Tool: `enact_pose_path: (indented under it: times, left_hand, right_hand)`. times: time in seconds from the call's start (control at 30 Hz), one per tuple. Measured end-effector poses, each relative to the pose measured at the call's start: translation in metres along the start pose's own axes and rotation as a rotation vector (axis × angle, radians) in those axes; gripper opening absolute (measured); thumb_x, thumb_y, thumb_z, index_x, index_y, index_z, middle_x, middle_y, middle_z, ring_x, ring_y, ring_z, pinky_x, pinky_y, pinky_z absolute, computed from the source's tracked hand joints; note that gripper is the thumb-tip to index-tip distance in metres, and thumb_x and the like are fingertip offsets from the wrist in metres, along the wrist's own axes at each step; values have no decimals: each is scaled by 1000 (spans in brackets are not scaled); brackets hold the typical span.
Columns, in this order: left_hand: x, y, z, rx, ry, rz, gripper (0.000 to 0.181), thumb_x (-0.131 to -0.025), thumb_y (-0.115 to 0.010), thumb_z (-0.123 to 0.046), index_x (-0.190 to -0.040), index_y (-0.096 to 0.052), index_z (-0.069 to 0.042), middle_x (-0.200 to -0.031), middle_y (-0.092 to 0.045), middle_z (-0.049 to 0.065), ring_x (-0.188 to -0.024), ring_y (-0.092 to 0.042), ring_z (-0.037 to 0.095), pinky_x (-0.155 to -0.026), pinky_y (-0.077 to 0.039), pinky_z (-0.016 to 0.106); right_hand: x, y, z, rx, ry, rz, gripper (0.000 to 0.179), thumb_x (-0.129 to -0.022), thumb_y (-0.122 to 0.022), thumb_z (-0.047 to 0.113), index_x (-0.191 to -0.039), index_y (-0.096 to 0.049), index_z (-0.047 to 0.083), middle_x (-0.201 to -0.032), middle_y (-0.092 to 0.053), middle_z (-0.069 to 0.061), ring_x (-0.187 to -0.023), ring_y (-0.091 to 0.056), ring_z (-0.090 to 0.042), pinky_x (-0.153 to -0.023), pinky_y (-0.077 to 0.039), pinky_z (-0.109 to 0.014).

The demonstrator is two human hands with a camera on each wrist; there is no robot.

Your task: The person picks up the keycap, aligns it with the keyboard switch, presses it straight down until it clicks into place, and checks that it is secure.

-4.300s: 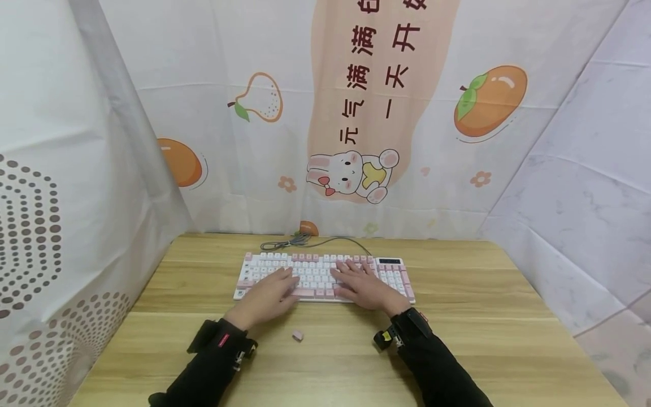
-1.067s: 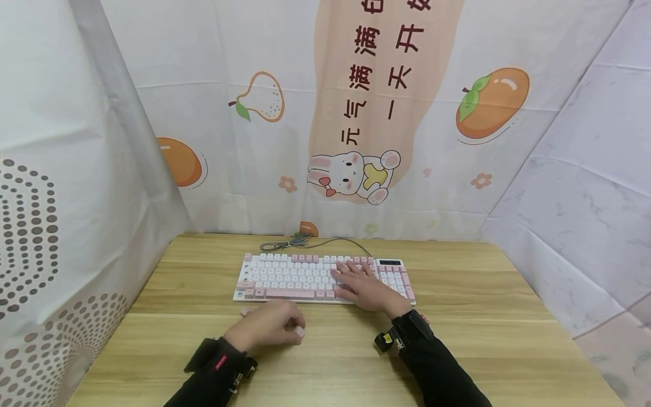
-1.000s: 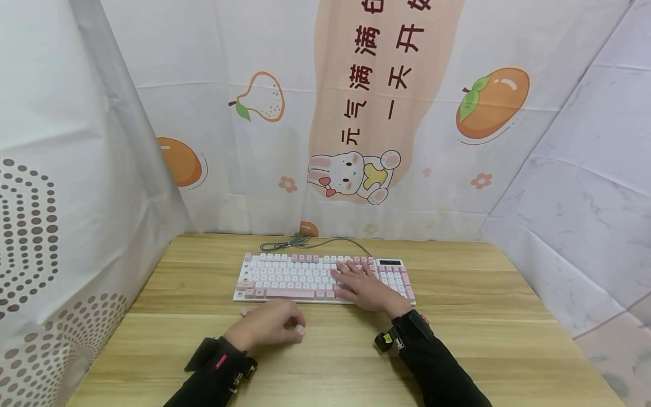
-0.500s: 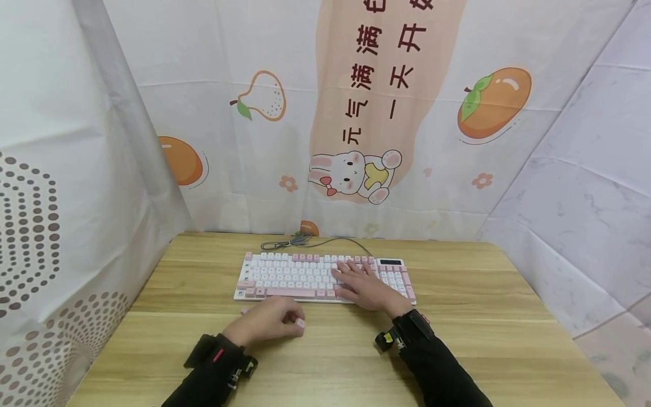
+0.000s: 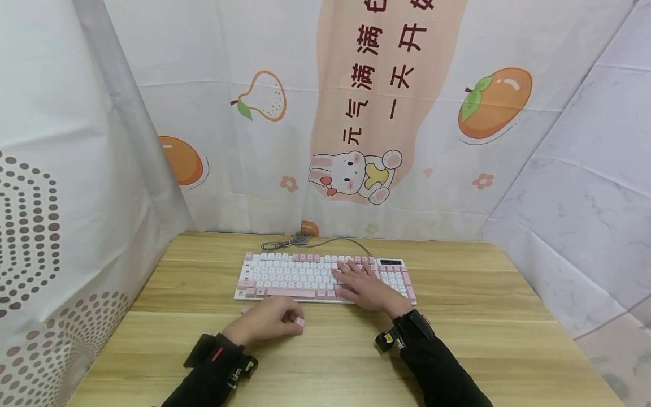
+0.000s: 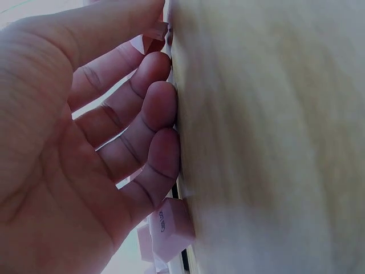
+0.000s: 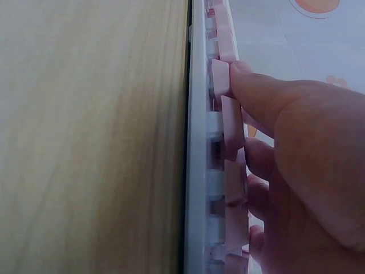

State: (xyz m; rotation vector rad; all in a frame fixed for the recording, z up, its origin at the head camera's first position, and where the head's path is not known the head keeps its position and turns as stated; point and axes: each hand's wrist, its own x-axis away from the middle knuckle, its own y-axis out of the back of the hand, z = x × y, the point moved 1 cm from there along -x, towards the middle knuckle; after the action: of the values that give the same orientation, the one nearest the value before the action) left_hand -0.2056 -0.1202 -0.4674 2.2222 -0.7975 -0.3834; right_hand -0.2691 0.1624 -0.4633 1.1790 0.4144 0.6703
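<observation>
A white-and-pink keyboard (image 5: 285, 277) lies on the wooden table. Just in front of its near edge, my left hand (image 5: 267, 320) pinches a small pink keycap (image 5: 299, 322) between thumb and index finger. The left wrist view shows that keycap (image 6: 149, 40) too, with the other fingers curved and their tips at the tabletop. By the little finger is a pink keycap marked Caps Lock (image 6: 173, 228); a sliver of a pink keycap (image 5: 244, 310) shows behind the left hand in the head view. My right hand (image 5: 368, 287) rests spread on the keyboard's right part, its thumb touching a pink key (image 7: 221, 79).
A grey cable (image 5: 290, 244) lies bundled behind the keyboard, near the table's back edge. Printed cloth (image 5: 254, 169) hangs behind the table, and more sheets hang at left and right. The wooden tabletop (image 5: 325, 362) stretches towards me.
Some seconds ago my left hand lay over the keyboard's left keys and a keycap lay loose on the table. That hand has come nearer and now pinches a keycap. My right hand stays put.
</observation>
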Motion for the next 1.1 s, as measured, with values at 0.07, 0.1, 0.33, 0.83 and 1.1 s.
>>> enact_pose_path:
  times: [0.07,0.1,0.33,0.83,1.1]
  left_hand:
    - [0,0,0,0,1,0,7,-88,-80,-15,-93,-75,-16,-79,-63,-13,-73,-56,3,-69,-50,23]
    - [0,0,0,0,1,0,7,-88,-80,-15,-93,-75,-16,-79,-63,-13,-73,-56,3,-69,-50,23]
    - [0,0,1,6,-7,3,6,-88,-79,-17,-93,-75,-17,-79,-63,-14,-73,-56,3,-70,-51,24]
    - [0,0,2,16,13,6,7,-89,-79,-21,-95,-75,-19,-82,-64,-16,-76,-58,3,-73,-52,25]
    - [4,8,1,23,12,-42,14,-90,-76,-23,-103,-75,-17,-84,-64,-15,-77,-59,6,-71,-53,26]
  right_hand:
    - [0,0,0,-6,1,-1,57,-109,-43,41,-158,-37,13,-165,-25,-14,-153,-12,-37,-121,-1,-61]
    - [0,0,0,-7,1,-1,57,-109,-43,41,-158,-38,13,-165,-25,-14,-153,-12,-37,-121,-1,-62]
    - [1,2,2,-4,5,8,57,-109,-44,40,-158,-36,11,-165,-24,-15,-153,-12,-39,-121,-2,-63]
    - [2,5,5,-9,15,9,56,-109,-46,36,-157,-37,9,-164,-25,-18,-153,-12,-41,-120,-3,-63]
    - [2,3,3,0,29,6,56,-109,-45,36,-158,-36,8,-164,-25,-18,-153,-12,-40,-121,-2,-63]
